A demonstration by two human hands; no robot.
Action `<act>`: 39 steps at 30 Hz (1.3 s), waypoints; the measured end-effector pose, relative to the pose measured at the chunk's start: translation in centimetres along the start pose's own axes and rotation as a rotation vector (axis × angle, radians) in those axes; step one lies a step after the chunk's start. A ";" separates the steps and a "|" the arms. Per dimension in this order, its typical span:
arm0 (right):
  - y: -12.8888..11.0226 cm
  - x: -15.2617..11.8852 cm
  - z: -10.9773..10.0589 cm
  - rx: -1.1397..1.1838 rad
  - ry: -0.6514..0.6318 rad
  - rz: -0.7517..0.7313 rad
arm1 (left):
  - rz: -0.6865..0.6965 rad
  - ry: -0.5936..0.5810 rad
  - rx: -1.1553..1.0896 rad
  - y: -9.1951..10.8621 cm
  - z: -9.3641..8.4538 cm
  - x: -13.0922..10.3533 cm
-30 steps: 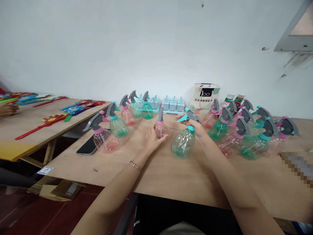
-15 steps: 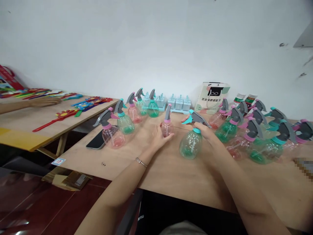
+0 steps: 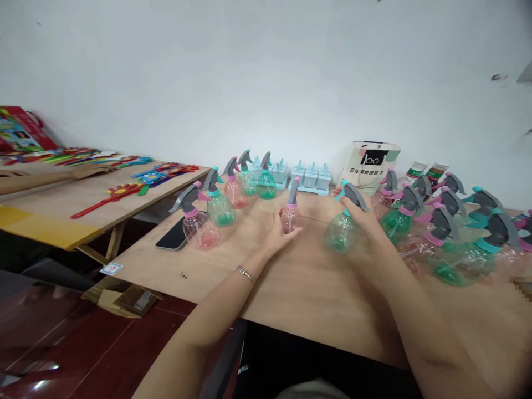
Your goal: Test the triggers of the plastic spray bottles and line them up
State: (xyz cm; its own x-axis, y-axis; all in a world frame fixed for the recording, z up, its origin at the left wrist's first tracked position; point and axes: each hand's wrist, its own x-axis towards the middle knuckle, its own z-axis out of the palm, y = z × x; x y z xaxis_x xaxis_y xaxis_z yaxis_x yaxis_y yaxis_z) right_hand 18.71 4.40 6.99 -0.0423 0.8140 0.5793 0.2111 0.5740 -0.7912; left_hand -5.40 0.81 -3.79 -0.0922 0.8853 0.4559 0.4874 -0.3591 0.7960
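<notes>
My left hand [image 3: 279, 235] is cupped around a small clear pink spray bottle [image 3: 290, 218] with a grey-and-pink head, its thumb stretched out in front. A clear green spray bottle [image 3: 341, 233] with a turquoise collar is gripped at its neck and head by my right hand [image 3: 361, 213]. Whether its base touches the table is hard to tell. Right of that hand, several more pink and green spray bottles [image 3: 419, 244] stand close together. To the left are a pink spray bottle [image 3: 201, 231] and a green one [image 3: 221, 209], with others behind.
A phone [image 3: 171, 237] lies at the left of the wooden table [image 3: 291, 293]. Light-blue popsicle molds [image 3: 311, 180] and a printed paper bag [image 3: 366, 166] stand by the wall. On the left table, another person's arm [image 3: 62, 180] reaches over colourful flower-shaped toys [image 3: 122, 191].
My right hand has carried the green spray bottle a little to the right and farther from me. My left hand stays at the pink bottle. The view has turned slightly left.
</notes>
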 end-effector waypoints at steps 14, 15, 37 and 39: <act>7.5 2.9 0.1 -0.203 0.478 -0.046 | 0.031 -0.095 -0.164 -0.5 -0.3 0.5; 8.1 2.2 0.0 -0.260 0.465 -0.054 | 0.034 -0.093 -0.179 -0.7 -0.2 0.5; 15.4 1.4 2.0 -0.526 0.412 0.185 | 0.054 -0.119 -0.111 -0.5 -0.3 0.5; 15.7 1.9 2.1 -0.521 0.429 0.216 | 0.052 -0.118 -0.112 -0.4 -0.3 0.5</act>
State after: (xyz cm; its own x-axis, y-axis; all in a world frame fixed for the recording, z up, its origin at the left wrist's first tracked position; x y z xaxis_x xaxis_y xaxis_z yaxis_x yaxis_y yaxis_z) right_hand 19.90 15.09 -4.73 0.4189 0.7367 0.5308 0.6158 0.1990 -0.7623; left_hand -5.95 1.33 -3.77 0.0365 0.8910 0.4524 0.3885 -0.4298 0.8151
